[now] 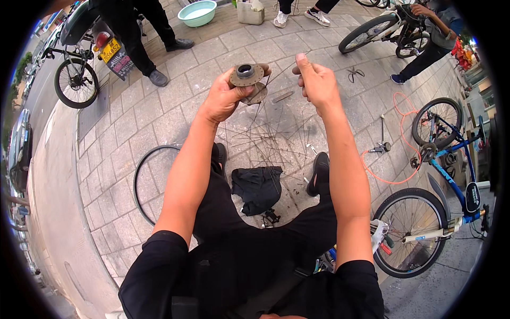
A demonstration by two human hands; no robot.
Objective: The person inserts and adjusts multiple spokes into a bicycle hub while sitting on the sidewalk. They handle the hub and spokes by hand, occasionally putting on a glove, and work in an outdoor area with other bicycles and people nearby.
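Note:
My left hand [224, 98] grips a bicycle wheel hub [247, 81] in front of me, its round flange drilled with small holes and its dark bore facing up. A thin spoke seems to hang from the hub. To its right, my right hand [319, 87] is raised apart from it, fingers curled and thumb pointing up; whether a thin spoke is between them I cannot make out. Several loose spokes [268, 139] lie spread on the paving beneath my hands. A flat, narrow metal piece [283, 97] rests just beyond them.
A black cloth [257, 187] lies between my feet, a black rim [138, 178] to the left. On the right are scissor-like pliers [355, 74], an orange hose [372, 173], a gauge tool [382, 147] and a blue bicycle [451, 178]. People stand around a green basin [197, 15].

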